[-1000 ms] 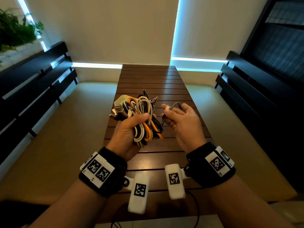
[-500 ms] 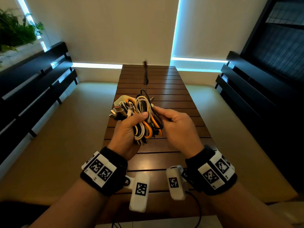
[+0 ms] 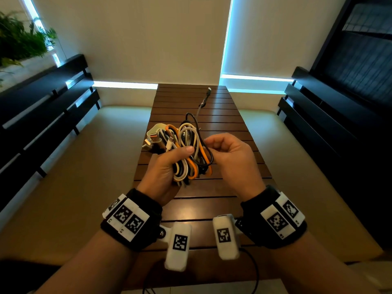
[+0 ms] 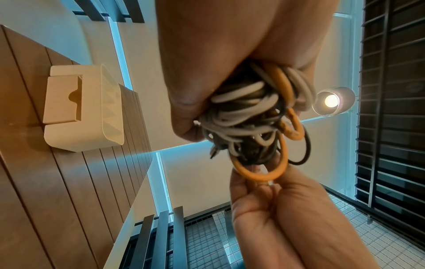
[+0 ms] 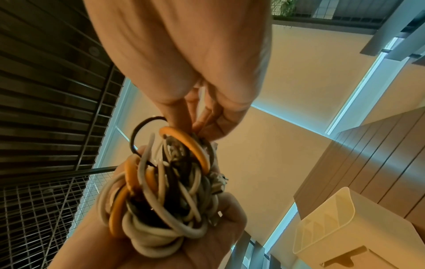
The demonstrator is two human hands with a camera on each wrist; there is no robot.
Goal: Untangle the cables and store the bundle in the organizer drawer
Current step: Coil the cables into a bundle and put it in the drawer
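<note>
— White, orange, black and grey cords make up the cable bundle (image 3: 186,153), looped and knotted together, with bare plug ends poking out on its left side. One grey cable (image 3: 204,102) lies apart from it, further along the wooden counter (image 3: 203,200).

— Where is the bundle relative to your hands?

— My left hand (image 3: 163,172) has its fingers and thumb wrapped round the bundle from below, holding it up above the counter. My right hand (image 3: 231,160) is curled at the bundle's right edge, its fingertips (image 5: 184,125) pinching strands beside an orange loop (image 4: 262,172).

— And the organizer?

— Its cream organizer drawer (image 4: 85,109) stands on the counter, well apart from the bundle. I cannot tell what it contains.
</note>
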